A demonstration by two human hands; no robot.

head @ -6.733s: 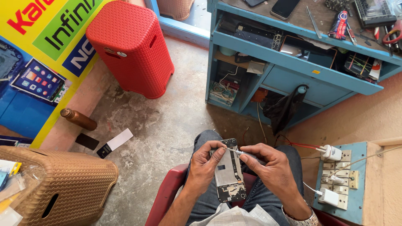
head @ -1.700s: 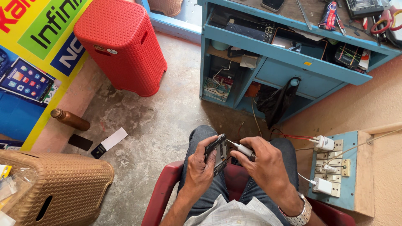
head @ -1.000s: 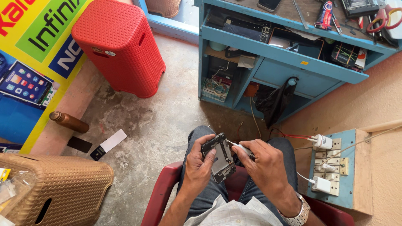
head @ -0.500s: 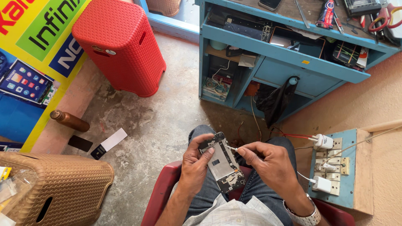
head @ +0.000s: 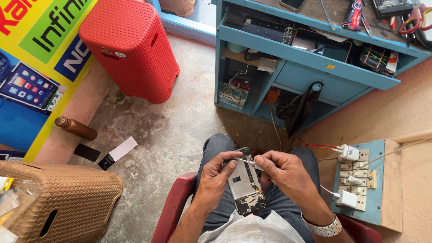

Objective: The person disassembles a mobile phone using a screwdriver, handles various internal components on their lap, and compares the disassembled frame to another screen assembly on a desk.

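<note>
- The opened phone (head: pixel 244 186) lies over the person's lap, near the bottom middle of the view, its back cover off and the inner boards and shields bared.
- The left hand (head: pixel 217 177) is closed round the phone's left edge, thumb across the top corner, holding it steady and tilted a little.
- The right hand (head: pixel 284 172) pinches a thin screwdriver (head: pixel 246 161) between thumb and fingers; its tip touches the phone's upper end, near the top corner.
- As far as I can judge, the work is partway: the phone is already opened, and the tool is at a fastening on the upper part. Whether that screw is going in or coming out cannot be told.
- The lower board and the other inner parts look still in place, so most of the inside seems untouched.
- No loose cover or removed screws show on the lap; they may be hidden.
- Around the person: a red chair (head: pixel 173 211), a blue desk (head: pixel 310 60) far and right with tools on top, a red stool (head: pixel 130 47) far left, a woven brown basket (head: pixel 67 204) near left, and a socket board (head: pixel 360 180) with white chargers at right.
</note>
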